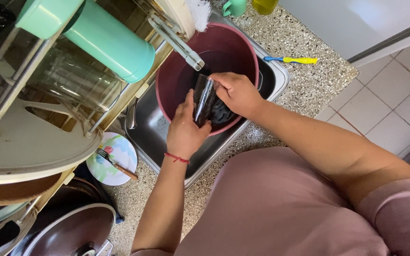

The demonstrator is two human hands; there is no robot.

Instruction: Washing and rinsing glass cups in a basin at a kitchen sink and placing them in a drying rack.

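Pink cloth over the person's front fills the lower frame, and both forearms reach forward from it to a clear drinking glass (pixel 204 99) held over a dark red plastic basin (pixel 233 45). Left hand (pixel 184 129) comes up from below, its fingers curled shut around the glass's lower wall, a red string on the wrist. Right hand (pixel 237 94) closes over the other end from the right, fingers wrapped at the mouth or inside it; which, I cannot tell. Both hands touch the glass, whose long axis runs roughly upright in the view, tilted slightly right. Dark water lies in the basin, which sits in a steel sink (pixel 157 128) set into the speckled bench (pixel 309 80). A tap (pixel 176 42) reaches over the basin's rim. A yellow-and-blue toothbrush (pixel 293 60) lies on the bench right of the sink; a flowered plate (pixel 115 159) carrying a fork (pixel 115 162) lies left.
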